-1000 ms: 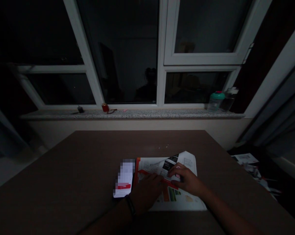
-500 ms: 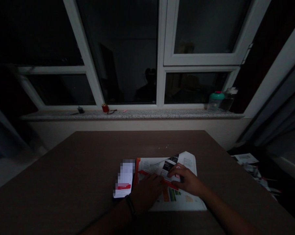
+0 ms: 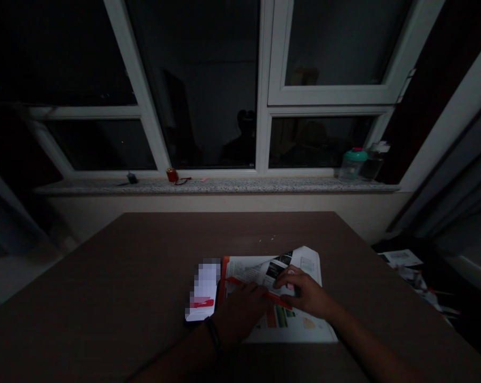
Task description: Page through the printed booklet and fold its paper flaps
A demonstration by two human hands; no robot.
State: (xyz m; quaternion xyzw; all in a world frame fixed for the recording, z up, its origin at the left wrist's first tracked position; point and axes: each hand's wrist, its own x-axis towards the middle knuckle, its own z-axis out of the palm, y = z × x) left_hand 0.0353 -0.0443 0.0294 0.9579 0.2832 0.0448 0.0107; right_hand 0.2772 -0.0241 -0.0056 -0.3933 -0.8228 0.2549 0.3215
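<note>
A printed paper sheet, white with red strips and small pictures, lies on the table, with a folded or overlapping piece of paper slanting across its upper part. My left hand, a dark band at its wrist, rests on the left half with its fingers stretched over the paper by a red strip. My right hand is curled above the right half, thumb and fingertips close to the same strip. Between its fingers shows a small pink object, mostly hidden. A lit phone lies left of the paper.
The brown table reaches to the wall below a window. On the granite sill stand a green-lidded bottle, a clear bottle and a small red jar. Papers are piled beyond the table's right edge.
Both hands and the paper stay almost in place. Only the camera view has shifted very slightly.
</note>
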